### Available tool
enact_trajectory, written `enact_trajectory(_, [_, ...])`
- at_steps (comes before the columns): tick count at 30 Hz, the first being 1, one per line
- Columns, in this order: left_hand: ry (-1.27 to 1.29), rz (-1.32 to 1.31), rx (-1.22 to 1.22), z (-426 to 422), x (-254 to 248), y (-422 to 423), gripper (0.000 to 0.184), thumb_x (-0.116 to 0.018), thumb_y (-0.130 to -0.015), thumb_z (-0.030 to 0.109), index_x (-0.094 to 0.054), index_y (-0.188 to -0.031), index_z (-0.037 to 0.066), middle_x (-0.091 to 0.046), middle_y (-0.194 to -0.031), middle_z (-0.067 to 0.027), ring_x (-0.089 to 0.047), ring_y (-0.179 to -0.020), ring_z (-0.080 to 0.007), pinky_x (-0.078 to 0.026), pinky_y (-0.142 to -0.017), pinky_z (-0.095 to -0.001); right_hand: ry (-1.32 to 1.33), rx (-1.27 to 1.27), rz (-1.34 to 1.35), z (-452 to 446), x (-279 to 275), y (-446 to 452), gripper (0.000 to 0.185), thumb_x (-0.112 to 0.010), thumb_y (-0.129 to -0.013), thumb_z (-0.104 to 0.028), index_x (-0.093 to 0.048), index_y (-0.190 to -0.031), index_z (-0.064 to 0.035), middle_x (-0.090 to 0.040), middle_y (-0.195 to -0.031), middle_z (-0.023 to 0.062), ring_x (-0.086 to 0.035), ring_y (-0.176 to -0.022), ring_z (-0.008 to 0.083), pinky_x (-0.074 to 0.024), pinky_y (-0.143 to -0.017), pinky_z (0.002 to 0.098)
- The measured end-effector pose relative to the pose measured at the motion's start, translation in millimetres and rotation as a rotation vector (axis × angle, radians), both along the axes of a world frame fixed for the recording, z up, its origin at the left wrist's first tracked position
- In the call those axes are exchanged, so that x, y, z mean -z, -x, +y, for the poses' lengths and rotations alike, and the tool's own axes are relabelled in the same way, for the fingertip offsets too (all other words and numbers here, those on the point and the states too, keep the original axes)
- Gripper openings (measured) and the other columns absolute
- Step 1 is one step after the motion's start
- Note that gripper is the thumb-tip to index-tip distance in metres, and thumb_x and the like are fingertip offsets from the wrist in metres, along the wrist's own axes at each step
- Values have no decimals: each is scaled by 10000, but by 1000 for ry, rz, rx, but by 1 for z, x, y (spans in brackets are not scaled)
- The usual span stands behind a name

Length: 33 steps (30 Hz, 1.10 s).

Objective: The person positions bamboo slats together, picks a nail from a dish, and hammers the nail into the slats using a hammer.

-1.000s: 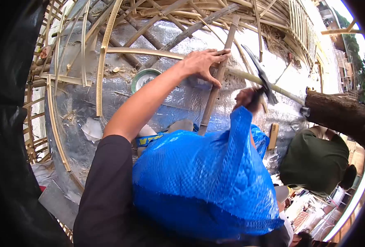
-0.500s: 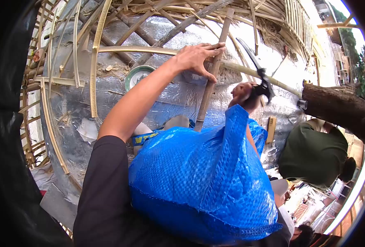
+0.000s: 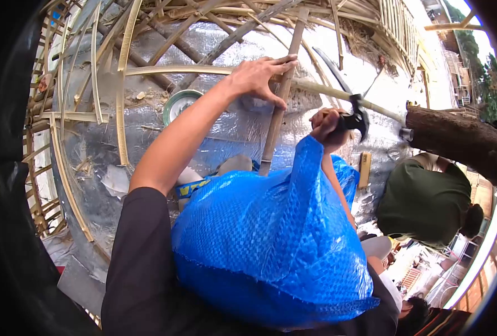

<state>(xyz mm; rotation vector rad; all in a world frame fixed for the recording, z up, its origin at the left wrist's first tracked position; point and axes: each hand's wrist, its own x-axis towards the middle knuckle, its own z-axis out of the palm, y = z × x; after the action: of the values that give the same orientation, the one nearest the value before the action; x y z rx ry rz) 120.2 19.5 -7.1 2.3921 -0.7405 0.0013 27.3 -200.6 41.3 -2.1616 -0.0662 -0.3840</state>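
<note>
My left hand (image 3: 258, 81) is at a narrow bamboo strip (image 3: 282, 96), its fingers over the far part and the thumb apart along the near side. The strip runs from the far poles down to my lap. My right hand (image 3: 330, 126) is closed around the handle of a black-headed hammer (image 3: 361, 119), raised to the right of the strip. Beyond the hammer head shows a long, curved, grey blade-like piece (image 3: 332, 68); whether the two are joined I cannot tell. Blue woven plastic sheeting (image 3: 259, 224) covers my lap.
A bamboo pole (image 3: 371, 106) extends right toward a thick log (image 3: 455, 137). A green-rimmed bowl (image 3: 168, 112) sits beyond my left forearm. Long split bamboo pieces (image 3: 122, 112) lie at left, crossed poles (image 3: 192, 53) farther off. A person in a dark green shirt (image 3: 425, 201) bends at right.
The view has shifted slightly, moving most of the scene left and up. My right hand and the hammer have come down a little relative to the surroundings. My left hand stays at the strip.
</note>
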Motion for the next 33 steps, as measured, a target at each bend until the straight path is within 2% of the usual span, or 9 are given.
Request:
enact_trajectory(2, [-2,6,-17,-4,-1,-4,1200,-770,-614,792,-360,-1597,240,-311,-1665,85,-503,-1387,-298,-500,-1077,-488,505,-103,343,5,-24,-10,327,-581,-1036,-311,-624,-1065,13,-708,-771,236,-705,-658,322,-523,-614,436])
enact_trajectory(7, [22,-24,-36,-3,-5,6,1209,-785,-582,794,-388,-1583,243,-392,-1625,59,-546,-1338,-310,-516,-1056,-486,-220,-82,-112,-8,1,-6,362,-566,-1046,-309,-633,-998,44,-645,-646,106,-628,-566,195,-494,-550,362])
enact_trajectory(9, [28,-43,-31,-4,-3,-1,1204,-794,-582,782,-394,-1580,241,-440,-1596,30,-560,-1321,-311,-522,-1048,-473,509,-96,20,0,-7,-8,336,-590,-1036,-277,-625,-1037,57,-620,-633,163,-646,-575,219,-487,-550,407])
enact_trajectory(13, [12,-120,-65,-3,-3,3,1242,-778,-564,829,-392,-1583,235,-394,-1624,71,-579,-1300,-338,-528,-1042,-461,-141,78,-113,10,-27,-10,315,-626,-1031,-260,-577,-1071,49,-551,-618,146,-572,-565,159,-470,-545,412])
enact_trajectory(17, [21,35,-30,-4,-3,0,1270,-763,-544,846,-355,-1597,264,-388,-1627,74,-582,-1295,-345,-542,-1019,-497,432,-148,57,7,-6,-7,262,-588,-1037,-230,-537,-1057,26,-607,-715,326,-643,-594,430,-455,-527,451])
enact_trajectory(21, [26,-20,-38,-3,3,-1,1202,-772,-583,809,-348,-1595,316,-375,-1635,68,-566,-1315,-339,-551,-1009,-490,-357,12,-148,11,-22,-9,326,-522,-1081,-316,-570,-983,-8,-561,-698,-1,-522,-601,67,-433,-515,276])
enact_trajectory(25, [-41,18,-49,-6,-3,0,1199,-778,-585,806,-379,-1585,279,-399,-1620,77,-591,-1277,-322,-554,-995,-481,467,-100,211,24,-35,0,259,-593,-1017,-220,-560,-1057,33,-645,-866,351,-658,-815,521,-492,-653,490])
enact_trajectory(30, [-20,19,-55,0,-11,4,1255,-773,-552,834,-359,-1594,272,-380,-1630,83,-600,-1264,-331,-555,-989,-495,-301,7,-162,5,-8,-2,209,-624,-1011,-229,-579,-955,-32,-554,-660,130,-625,-617,241,-498,-573,375])
enact_trajectory(33, [29,-23,-1,-13,13,0,1265,-783,-537,831,-372,-1588,258,-386,-1630,46,-608,-1261,-337,-557,-991,-488,340,-43,26,20,-31,-1,231,-614,-1006,-186,-565,-929,27,-628,-689,176,-627,-580,269,-502,-576,407])
